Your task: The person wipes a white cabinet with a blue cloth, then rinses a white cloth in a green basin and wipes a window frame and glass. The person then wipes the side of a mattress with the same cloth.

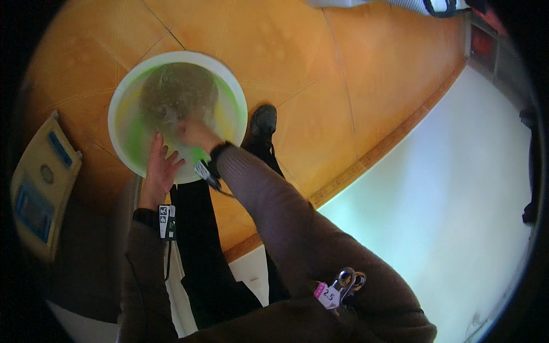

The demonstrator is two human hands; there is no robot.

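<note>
A round basin (234,86) with a white rim and green and yellow patches inside stands on the floor. In its far half shows a greyish-brown round area with whitish specks; I cannot tell whether it is cloudy liquid or an object. My right hand (197,132) reaches over the middle of the basin, fingers curled in; whatever they hold, if anything, is hidden. Palm turned up and fingers apart, my left hand (162,168) hovers at the near left rim with nothing in it. Both wrists wear dark bands with small white tagged devices.
Orange tiled floor (297,74) surrounds the basin. A cream-and-blue panel-like object (48,183) stands at the left. My dark shoe (263,121) is just right of the basin. Beyond a tiled edging lies a pale, shiny surface (423,188).
</note>
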